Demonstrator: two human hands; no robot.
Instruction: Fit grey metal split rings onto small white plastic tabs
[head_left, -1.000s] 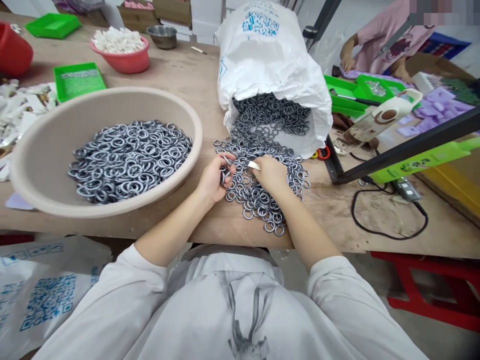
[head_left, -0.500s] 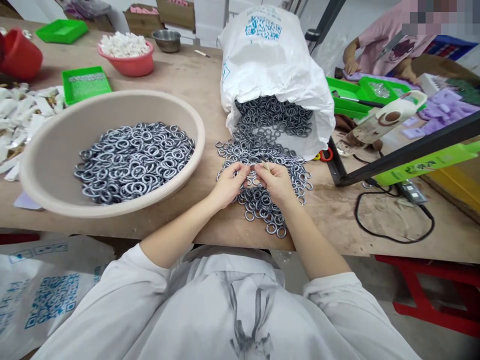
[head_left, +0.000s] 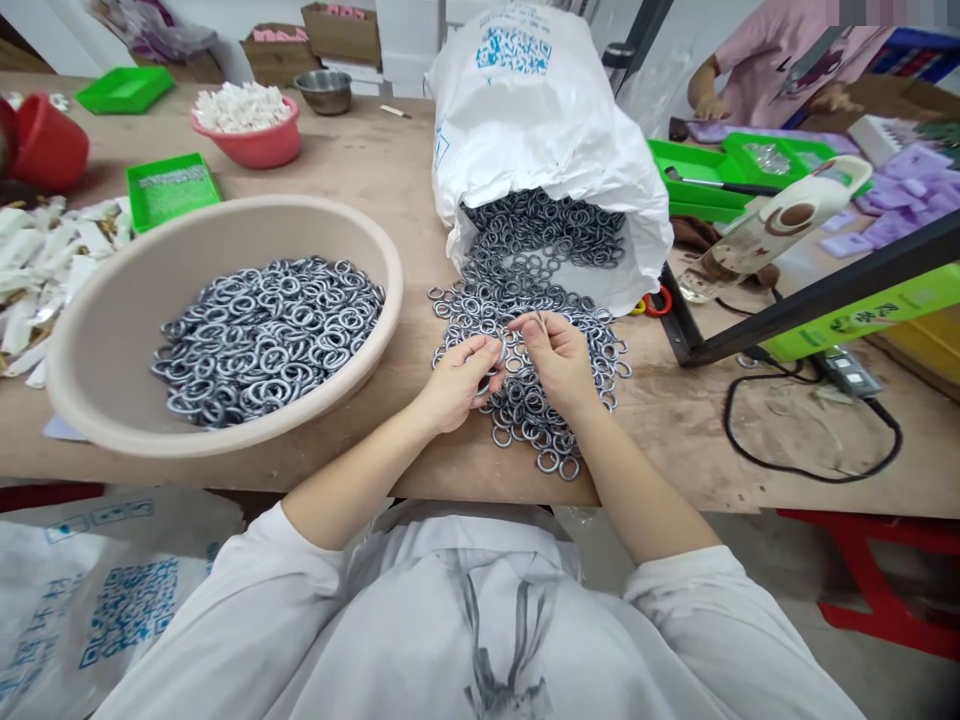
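Observation:
Just in front of me on the table lies a spilled pile of dark grey metal-looking rings point(head_left: 525, 412). Over its left side is my left hand point(head_left: 459, 382), fingers closed on a grey ring point(head_left: 502, 352). My right hand point(head_left: 559, 362), a short gap to the right, pinches a thin, pale, pointed tool point(head_left: 540, 322) whose kind I cannot make out. More rings spill from the mouth of a white woven sack point(head_left: 547, 130) lying behind the pile. Left of my hands, a large beige basin point(head_left: 79, 400) holds a heap of similar rings.
At the left are loose white pieces point(head_left: 45, 270), a green tray point(head_left: 172, 205) and a red bowl point(head_left: 259, 150) of white parts. A black metal frame point(head_left: 825, 285), a cable point(head_left: 814, 470) and a bottle point(head_left: 772, 230) stand or lie right. Another person's hand point(head_left: 709, 105) is at the back right.
My hands have moved slightly apart, and the ring in my left hand now shows more clearly. The whole view has shifted a little.

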